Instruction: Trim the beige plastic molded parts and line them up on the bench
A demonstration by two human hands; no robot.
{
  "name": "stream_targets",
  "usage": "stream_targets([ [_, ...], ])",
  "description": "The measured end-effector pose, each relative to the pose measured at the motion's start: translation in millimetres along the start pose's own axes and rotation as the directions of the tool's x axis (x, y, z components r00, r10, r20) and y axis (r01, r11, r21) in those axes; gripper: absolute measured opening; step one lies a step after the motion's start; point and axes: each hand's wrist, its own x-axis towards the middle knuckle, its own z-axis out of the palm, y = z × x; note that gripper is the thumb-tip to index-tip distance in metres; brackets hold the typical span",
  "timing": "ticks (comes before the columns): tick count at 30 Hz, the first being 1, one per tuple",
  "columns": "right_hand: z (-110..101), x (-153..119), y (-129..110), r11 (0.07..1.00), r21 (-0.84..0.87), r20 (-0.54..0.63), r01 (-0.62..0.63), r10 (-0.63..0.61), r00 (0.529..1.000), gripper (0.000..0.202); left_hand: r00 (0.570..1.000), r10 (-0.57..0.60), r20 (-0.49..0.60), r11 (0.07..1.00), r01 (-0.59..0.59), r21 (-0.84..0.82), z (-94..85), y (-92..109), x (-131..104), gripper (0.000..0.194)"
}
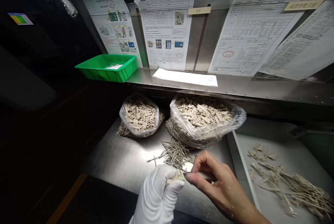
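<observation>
My left hand (159,194), in a white glove, pinches a small beige plastic part (177,176) between thumb and fingers. Close to its right side is my bare right hand (219,182), thumb and forefinger closed on a slim tool with a dark tip (185,174). That tip is at the part's edge; whether it touches cannot be made out, and most of the tool is hidden in the fingers. Just beyond both hands lies a loose pile of thin beige plastic sticks (176,154) on the metal table (114,161).
Two clear plastic bags, a smaller one (139,114) and a larger one (203,116), hold many beige parts. A grey tray (263,131) at right contains beige scraps. Above, a metal shelf (235,86) carries a green bin (106,69) and folded white paper (185,77). Printed sheets hang behind.
</observation>
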Motion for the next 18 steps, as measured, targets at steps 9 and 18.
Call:
stream_targets([
  [9,8,-1,4,0.95,-0.052,-0.176,0.309,-0.313,0.933,0.018,0.962,-0.273,0.004,0.955,0.271,-0.117,4.4,11,-4,0.056],
  [18,11,-3,3,0.908,-0.149,-0.215,0.391,-0.416,0.884,0.016,0.986,-0.165,-0.017,0.986,0.165,-0.037,2.9,6,-11,0.042],
])
